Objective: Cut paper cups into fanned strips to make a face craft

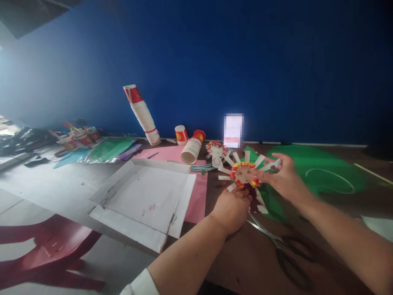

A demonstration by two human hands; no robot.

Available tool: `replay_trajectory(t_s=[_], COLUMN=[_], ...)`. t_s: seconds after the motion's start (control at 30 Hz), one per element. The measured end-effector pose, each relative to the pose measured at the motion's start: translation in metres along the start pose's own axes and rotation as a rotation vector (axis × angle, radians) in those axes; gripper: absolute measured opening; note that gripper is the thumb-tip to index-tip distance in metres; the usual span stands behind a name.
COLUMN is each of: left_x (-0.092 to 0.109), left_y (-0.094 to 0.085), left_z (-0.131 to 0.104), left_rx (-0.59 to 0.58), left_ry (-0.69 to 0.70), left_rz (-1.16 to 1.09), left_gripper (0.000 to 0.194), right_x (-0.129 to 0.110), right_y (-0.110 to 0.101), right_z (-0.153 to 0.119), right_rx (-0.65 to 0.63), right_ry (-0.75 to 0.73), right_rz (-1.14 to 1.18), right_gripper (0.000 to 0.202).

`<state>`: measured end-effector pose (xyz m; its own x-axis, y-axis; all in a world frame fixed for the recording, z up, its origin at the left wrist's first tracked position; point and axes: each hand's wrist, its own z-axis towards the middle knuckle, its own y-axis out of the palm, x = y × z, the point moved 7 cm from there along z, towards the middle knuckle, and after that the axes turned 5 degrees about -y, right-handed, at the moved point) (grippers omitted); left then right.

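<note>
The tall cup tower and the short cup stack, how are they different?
The tall cup tower stands up, leaning a bit; the short cup stack lies on its side. The tower looks much longer than the short stack. You can peek into the short stack's open end, but not into the tower. Both are nested cups, white with red.

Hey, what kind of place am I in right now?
Probably a craft room or classroom: there are scissors on the dark table, green sheets of craft material, and a leaning stack of paper cups.
</note>
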<state>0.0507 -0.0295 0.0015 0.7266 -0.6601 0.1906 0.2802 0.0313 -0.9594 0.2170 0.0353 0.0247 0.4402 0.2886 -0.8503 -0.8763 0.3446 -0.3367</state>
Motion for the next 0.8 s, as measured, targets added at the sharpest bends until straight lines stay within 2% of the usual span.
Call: replay_trajectory(t_s=[0.13,0.27,0.4,0.67,0.8], left_x=[0.001,0.001,0.001,0.002,0.003], left_y=[-0.001,0.000,0.000,-0.005,-0.007], left_z=[0.000,0.001,0.001,0.001,0.001], left_rx=[-0.016,-0.019,-0.003,-0.007,0.008], left_ry=[0.002,0.004,0.004,0.014,0.023], left_rz=[0.014,0.020,0.008,0.005,0.005], left_gripper=[0.031,0.030,0.031,0.030,0.025], right_x=[0.011,0.015,0.005,-0.015,-0.010], right_y=[0.016,0.005,-0.006,0.003,0.006], right_z=[-0.012,-0.016,-0.020,-0.029,-0.024], right_rx=[-0.040,0.050,0.093,0.080,0.081], right_ry=[0.055,0.041,-0.047,-0.226,-0.135], right_rz=[0.046,-0.037,-0.098,-0.508,-0.602], right_gripper=[0.096,0.090,0.086,0.098,0.097])
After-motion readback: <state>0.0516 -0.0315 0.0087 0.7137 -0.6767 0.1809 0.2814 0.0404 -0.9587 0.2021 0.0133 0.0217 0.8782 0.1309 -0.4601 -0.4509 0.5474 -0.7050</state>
